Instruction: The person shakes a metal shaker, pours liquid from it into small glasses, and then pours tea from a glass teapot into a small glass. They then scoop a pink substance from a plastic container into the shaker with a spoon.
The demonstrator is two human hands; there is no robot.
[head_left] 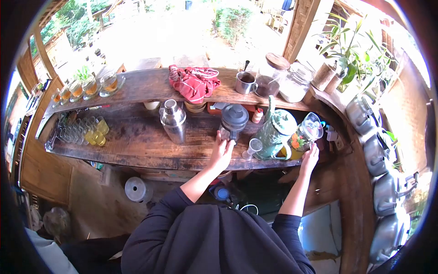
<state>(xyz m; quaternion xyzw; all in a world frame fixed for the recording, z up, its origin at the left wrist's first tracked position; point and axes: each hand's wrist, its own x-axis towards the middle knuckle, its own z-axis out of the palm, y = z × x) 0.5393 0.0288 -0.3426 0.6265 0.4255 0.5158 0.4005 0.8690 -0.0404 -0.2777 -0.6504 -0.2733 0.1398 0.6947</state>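
My left hand (221, 153) is at the front of a French press (234, 118) with a dark lid and handle, its fingers closed around the lower part by the handle. On the right, my right hand (310, 160) has its fingers curled against a clear glass jug (310, 127); its far fingers are partly hidden. Between my hands stand a tall green patterned teapot (277, 128) and a small clear measuring cup (254, 147). Orange and green decoration shows beside the jug. A steel cocktail shaker (174, 123) stands upright to the left of the press.
Several glass cups of amber drink (108, 83) line the raised shelf at left. Upside-down glasses (75, 134) crowd the counter's left end. A red cloth (195, 83), a steel mug (246, 82) and lidded jars (272, 75) sit along the shelf. Steel kettles (388, 194) hang at right.
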